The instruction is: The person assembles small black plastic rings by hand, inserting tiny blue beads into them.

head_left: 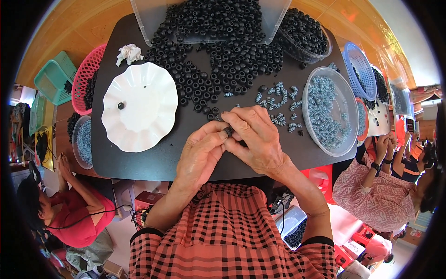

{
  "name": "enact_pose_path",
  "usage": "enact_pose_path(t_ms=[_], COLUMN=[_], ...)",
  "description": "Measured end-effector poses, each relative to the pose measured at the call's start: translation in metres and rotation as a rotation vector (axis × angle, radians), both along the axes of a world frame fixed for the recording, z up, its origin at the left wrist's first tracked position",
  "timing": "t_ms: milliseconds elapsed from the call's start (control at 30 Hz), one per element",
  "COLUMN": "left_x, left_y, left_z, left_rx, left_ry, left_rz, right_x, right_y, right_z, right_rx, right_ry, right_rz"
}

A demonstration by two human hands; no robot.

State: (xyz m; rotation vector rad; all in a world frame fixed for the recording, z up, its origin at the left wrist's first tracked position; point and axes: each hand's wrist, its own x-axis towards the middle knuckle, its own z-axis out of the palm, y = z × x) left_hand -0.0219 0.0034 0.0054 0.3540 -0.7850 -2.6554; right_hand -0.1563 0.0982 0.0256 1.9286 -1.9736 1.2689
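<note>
Your left hand and right hand meet over the bench, both grips pinched nearly closed on one small black ring.

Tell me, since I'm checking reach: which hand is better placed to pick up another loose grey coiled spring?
Right. The right hand lies nearer the loose grey coiled springs; the left hand sits farther away.

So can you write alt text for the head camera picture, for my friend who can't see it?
Two bare hands, the left hand and the right hand, meet over a black tabletop, pinching a small black ring-shaped bead between their fingertips. Beyond them lie a heap of black ring beads, a white scalloped plate, and a clear round tub of grey-blue spiral pieces.
</note>
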Motion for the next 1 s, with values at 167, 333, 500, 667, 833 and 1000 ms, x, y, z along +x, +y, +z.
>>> enact_pose_path(t_ms=[167,333,500,667,833,1000], left_x=[-0.001,-0.001,-0.005,-0.005,-0.004,0.0], left_y=[0.0,0.0,-0.001,-0.002,-0.003,0.003], left_z=[-0.001,-0.004,0.0,0.001,-0.005,0.005], left_rx=[0.052,0.045,-0.006,-0.016,-0.045,-0.104], left_ry=[-0.027,-0.043,-0.142,-0.142,-0.089,-0.075], left_rz=[0.012,-0.003,-0.009,-0.02,-0.056,0.001], right_x=[0.0,-0.002,-0.001,-0.002,-0.002,-0.003], right_y=[-0.001,0.0,-0.003,-0.003,-0.002,0.004], right_z=[-0.007,-0.014,-0.019,-0.02,-0.012,-0.008], right_rx=[-0.022,-0.053,-0.089,-0.06,-0.076,-0.082], right_ry=[0.042,0.032,0.101,0.008,-0.053,0.042], right_rz=[-0.007,0.021,0.047,0.041,-0.047,0.0])
